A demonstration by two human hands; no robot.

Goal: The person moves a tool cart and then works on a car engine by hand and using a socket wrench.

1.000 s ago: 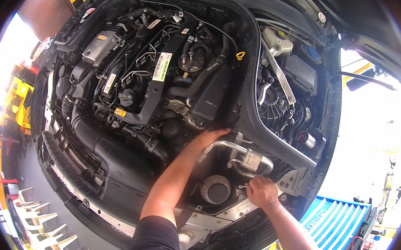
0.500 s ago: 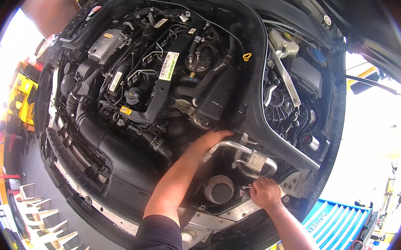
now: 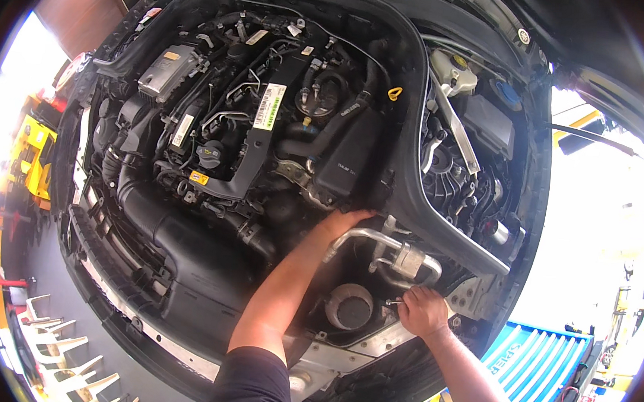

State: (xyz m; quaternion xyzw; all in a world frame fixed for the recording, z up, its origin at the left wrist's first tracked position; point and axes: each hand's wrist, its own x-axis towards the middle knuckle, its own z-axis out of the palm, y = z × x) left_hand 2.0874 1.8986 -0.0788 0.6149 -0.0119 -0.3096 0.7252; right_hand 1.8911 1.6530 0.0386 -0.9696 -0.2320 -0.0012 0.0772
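In an open engine bay, my left hand (image 3: pixel 346 221) reaches down beside the black ribbed-top cover (image 3: pixel 344 154), next to a bent silver metal pipe (image 3: pixel 368 235). Its fingers go out of sight there, so what they touch is hidden. The pipe runs to a silver block (image 3: pixel 407 261) on the right. Just below that block, my right hand (image 3: pixel 424 311) is closed, palm down, near the front right metal panel. From its thumb side pokes a small shiny metal piece (image 3: pixel 392 303), too small to name. Left of it sits a round, cup-like housing with a dark centre (image 3: pixel 350 308).
The engine (image 3: pixel 223 119) fills the upper left, with a wide black air duct (image 3: pixel 199 252) before it. A black rubber-edged partition (image 3: pixel 440 217) curves along the right. A blue ribbed mat (image 3: pixel 530 372) lies beyond the car's right side; pale racks (image 3: pixel 65 355) stand at lower left.
The view has shifted slightly. Both hands keep nearly the same places and grips.
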